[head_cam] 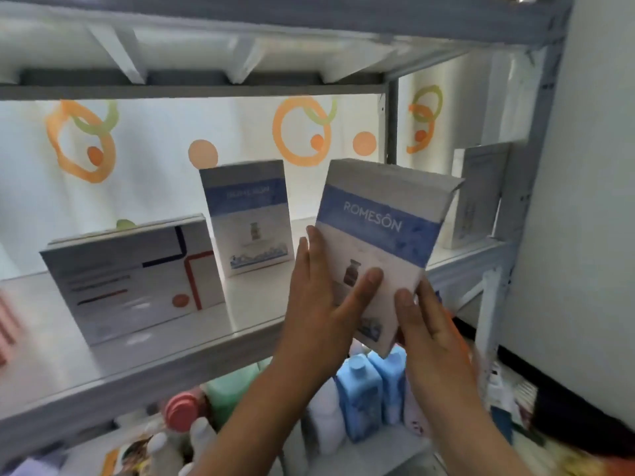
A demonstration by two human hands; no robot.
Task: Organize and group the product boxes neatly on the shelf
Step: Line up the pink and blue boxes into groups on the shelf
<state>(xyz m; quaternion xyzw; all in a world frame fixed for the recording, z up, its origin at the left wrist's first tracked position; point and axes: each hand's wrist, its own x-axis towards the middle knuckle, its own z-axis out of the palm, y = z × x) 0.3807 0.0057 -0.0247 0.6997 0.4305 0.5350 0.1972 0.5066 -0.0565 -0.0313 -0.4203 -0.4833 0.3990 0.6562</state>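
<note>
Head view: both hands hold 1 box (385,235) up in front of the shelf (240,324), off the shelf surface and tilted, top leaning right. Box is white with a blue band reading ROMESÔN and a small bottle picture lower down.

Left hand (319,304) grips the box's left edge, fingers straight up along the side, thumb laid across the front near the bottle picture. Right hand (426,324) grips the lower right corner, thumb on the front face, other fingers behind the box and hidden. So both grips are closed on the same box, 1 per side.

On the shelf, upright:
- matching blue-band box (247,218) at the back, just left of the held one, apart from it
- wide white box (134,280) with red and dark blue lines and an orange dot, further left, near the front edge, turned slightly
- pale box (477,194) at the far right by the shelf post, print too blurred to read
- something pink striped (7,324) at the left frame edge, cannot tell what

Lower shelf under the hands: 2 blue bottles (374,389), a green bottle (230,389), a pink cap (182,410), white bottles (202,438). Curtain (154,139) behind the shelf is white with orange and green rings.
</note>
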